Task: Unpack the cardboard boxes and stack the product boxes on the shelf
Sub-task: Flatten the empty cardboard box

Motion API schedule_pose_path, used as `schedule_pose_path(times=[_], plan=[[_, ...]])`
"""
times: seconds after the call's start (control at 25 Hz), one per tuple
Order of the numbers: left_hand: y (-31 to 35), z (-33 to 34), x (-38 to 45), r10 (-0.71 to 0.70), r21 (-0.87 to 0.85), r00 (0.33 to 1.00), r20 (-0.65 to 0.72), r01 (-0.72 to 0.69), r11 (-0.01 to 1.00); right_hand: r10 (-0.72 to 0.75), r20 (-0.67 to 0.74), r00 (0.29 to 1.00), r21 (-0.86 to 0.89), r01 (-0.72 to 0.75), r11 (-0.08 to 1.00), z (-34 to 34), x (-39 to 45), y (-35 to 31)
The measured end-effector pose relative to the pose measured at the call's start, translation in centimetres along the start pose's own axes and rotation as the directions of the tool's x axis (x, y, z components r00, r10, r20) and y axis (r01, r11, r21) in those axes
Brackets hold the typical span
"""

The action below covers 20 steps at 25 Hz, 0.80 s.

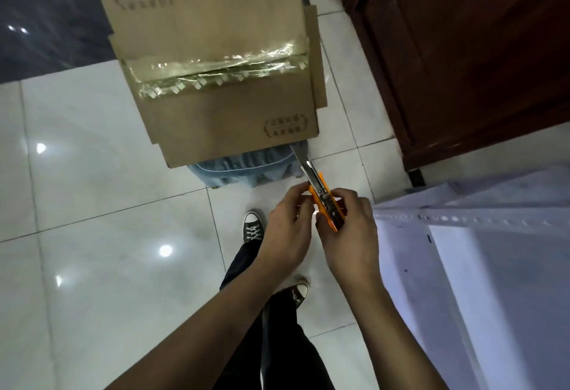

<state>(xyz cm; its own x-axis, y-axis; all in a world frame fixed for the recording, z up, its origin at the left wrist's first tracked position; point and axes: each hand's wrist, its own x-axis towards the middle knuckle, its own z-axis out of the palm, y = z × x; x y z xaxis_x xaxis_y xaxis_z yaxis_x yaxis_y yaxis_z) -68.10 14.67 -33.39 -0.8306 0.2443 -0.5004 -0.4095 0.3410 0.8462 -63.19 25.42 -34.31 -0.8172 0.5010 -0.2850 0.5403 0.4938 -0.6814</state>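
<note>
We see the taped cardboard box [216, 81] standing closed on the white tiled floor [77, 189], up and left of the hands. Our left hand [285, 232] pinches the orange utility knife [324, 198] from its left side. Our right hand [351, 235] curls around the handle; the blade points toward the box's near corner. The white shelf [478, 235] stands at right.

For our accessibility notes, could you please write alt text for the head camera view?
Both hands, left hand and right hand, hold an orange utility knife, blade extended toward a taped cardboard box stacked on others. The person stands on a white tiled floor, a white shelf at right.
</note>
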Motion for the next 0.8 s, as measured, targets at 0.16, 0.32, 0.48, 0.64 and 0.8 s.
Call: schedule_pose_path(times=[0.16, 0.32, 0.48, 0.64, 0.8], plan=[[1.1, -3.6, 3.5, -0.014, -0.033, 0.997, -0.075, 0.012, 0.999, -0.055, 0.065, 0.996, 0.035, 0.052, 0.998, 2.4, 3.8, -3.7], [2.3, -7.1, 6.7, -0.061, -0.1, 0.99, -0.125, 0.048, 0.994, -0.089, 0.097, 0.991, 0.04, 0.085, 0.996, 4.6, 7.2, -7.3], [2.9, -9.7, 8.9, -0.079, -0.172, 0.985, -0.153, 0.053, 0.984, -0.108, 0.137, 0.985, 0.047, 0.102, 0.994, 6.3, 9.8, -10.0], [3.4, -11.5, 10.1, -0.059, -0.243, 0.98, -0.19, 0.011, 0.97, -0.14, 0.186, 0.973, 0.041, 0.134, 0.99, 7.7, 11.3, -11.5], [2.8, -12.5, 10.8, -0.094, -0.318, 0.96, -0.264, 0.006, 0.948, -0.163, 0.253, 0.954, 0.077, 0.148, 0.986, 8.8, 12.9, -12.3]])
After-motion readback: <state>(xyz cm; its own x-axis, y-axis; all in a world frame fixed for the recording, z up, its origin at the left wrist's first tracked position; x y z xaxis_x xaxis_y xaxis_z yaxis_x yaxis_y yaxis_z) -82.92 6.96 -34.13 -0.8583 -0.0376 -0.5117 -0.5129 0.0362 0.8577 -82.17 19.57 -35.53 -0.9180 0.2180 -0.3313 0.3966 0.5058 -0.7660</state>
